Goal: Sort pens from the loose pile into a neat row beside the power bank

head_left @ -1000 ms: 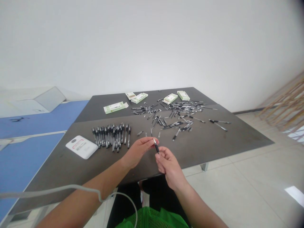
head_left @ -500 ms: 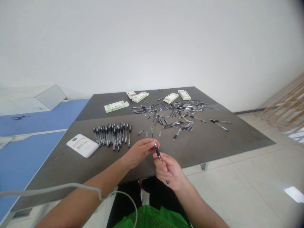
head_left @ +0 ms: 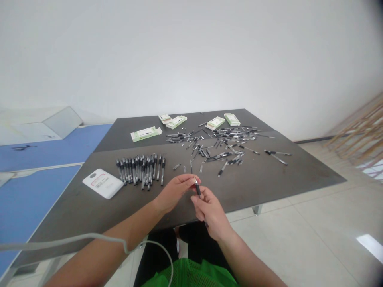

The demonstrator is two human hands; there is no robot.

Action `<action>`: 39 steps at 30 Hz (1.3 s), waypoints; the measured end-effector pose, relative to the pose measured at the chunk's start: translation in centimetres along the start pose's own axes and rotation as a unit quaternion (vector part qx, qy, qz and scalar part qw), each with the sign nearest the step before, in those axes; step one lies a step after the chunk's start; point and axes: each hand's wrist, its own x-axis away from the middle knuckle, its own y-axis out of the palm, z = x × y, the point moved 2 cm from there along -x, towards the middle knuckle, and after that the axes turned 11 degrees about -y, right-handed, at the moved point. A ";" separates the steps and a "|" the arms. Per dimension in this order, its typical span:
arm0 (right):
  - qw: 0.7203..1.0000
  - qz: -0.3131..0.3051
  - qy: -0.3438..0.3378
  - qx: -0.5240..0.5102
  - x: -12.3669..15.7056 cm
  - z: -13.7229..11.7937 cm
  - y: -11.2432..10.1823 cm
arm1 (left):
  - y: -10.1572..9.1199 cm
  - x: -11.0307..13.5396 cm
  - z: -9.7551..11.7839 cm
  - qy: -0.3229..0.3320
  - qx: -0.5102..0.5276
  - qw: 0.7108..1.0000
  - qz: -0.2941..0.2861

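Observation:
Between my two hands is a pen (head_left: 198,189) with a black grip, its pointed tip tilted up and away from me. My left hand (head_left: 180,186) pinches close around the tip end. My right hand (head_left: 210,209) is closed around the barrel below the grip, hiding most of it. Just beyond my left fingertips, a thin dark refill (head_left: 191,166) points away; I cannot tell whether the fingers hold it. A row of capped black pens (head_left: 142,169) lies on the table left of my hands. Past my hands, loose pen parts (head_left: 205,151) are scattered.
Green-and-white pen boxes (head_left: 145,134) stand along the far part of the dark table (head_left: 257,187). A white card-shaped object (head_left: 103,183) lies at the left. A pale cable (head_left: 89,238) crosses above my left forearm. Separate pens (head_left: 277,155) lie at the right.
My right hand has shifted up along the pen toward the grip, and its fingers now cover more of it. My left hand stays nearly in place.

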 end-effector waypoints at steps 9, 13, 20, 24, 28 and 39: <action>0.969 -0.131 0.103 -0.183 0.6 0.4 -0.1 | 0.4 0.5 -0.2 -0.044 0.047 0.994 -0.089; 0.983 -0.101 0.042 -0.145 0.7 0.2 0.3 | 0.5 0.6 -0.1 -0.024 0.022 0.997 -0.071; 0.990 -0.062 0.043 -0.122 0.8 0.3 0.4 | 0.2 0.8 0.3 0.016 -0.029 0.999 -0.033; 0.998 -0.007 -0.002 -0.059 0.5 0.6 0.0 | 0.1 0.8 0.1 0.032 -0.056 0.998 -0.003; 0.975 -0.085 0.102 -0.178 0.8 0.8 0.3 | 0.3 0.7 -0.7 0.012 -0.011 1.000 -0.026; 0.997 0.059 -0.018 0.037 -1.2 1.2 -2.4 | -9.9 -6.9 2.5 0.056 -0.605 0.752 0.258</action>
